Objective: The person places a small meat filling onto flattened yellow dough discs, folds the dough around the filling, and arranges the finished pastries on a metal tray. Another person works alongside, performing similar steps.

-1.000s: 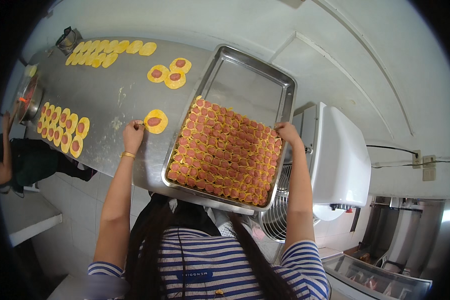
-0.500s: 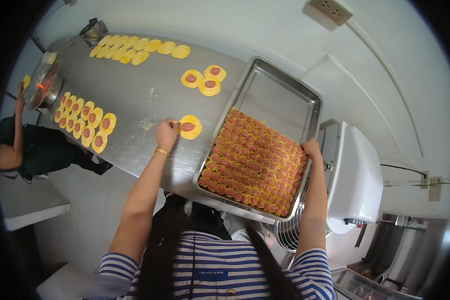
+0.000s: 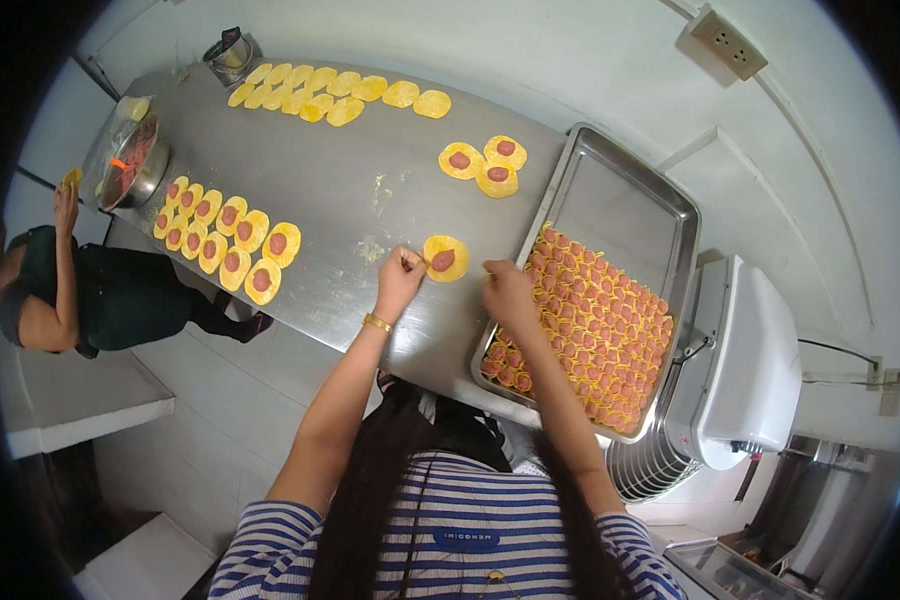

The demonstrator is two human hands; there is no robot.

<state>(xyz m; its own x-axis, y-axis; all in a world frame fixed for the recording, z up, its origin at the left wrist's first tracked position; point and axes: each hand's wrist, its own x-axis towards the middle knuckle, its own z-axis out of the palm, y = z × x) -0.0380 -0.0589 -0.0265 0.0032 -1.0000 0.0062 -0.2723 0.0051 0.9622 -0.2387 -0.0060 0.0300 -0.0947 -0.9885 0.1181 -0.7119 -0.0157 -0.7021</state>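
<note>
A round yellow dumpling wrapper (image 3: 459, 246) with pink meat filling (image 3: 443, 260) lies flat on the steel table. My left hand (image 3: 399, 282) is closed in a pinch at its left edge. On the wrapper's other side, my right hand (image 3: 510, 296) hovers by the left rim of a metal tray, apart from the wrapper. Its back faces up and hides most of its fingers, so their closure is unclear. Rows of shaped dumplings (image 3: 595, 330) with pink tops fill the near part of the tray (image 3: 610, 155).
Three filled wrappers (image 3: 497, 177) lie farther back. Plain wrappers (image 3: 345, 84) line the far edge; filled ones (image 3: 232, 268) stand in rows at left. A co-worker (image 3: 120, 290) holds a wrapper near a bowl of filling (image 3: 148, 172). A white machine (image 3: 745, 360) adjoins the tray.
My right hand has left the tray's right side and come across to its left rim, near the wrapper. My left hand stays at the wrapper's edge. The whole view has shifted.
</note>
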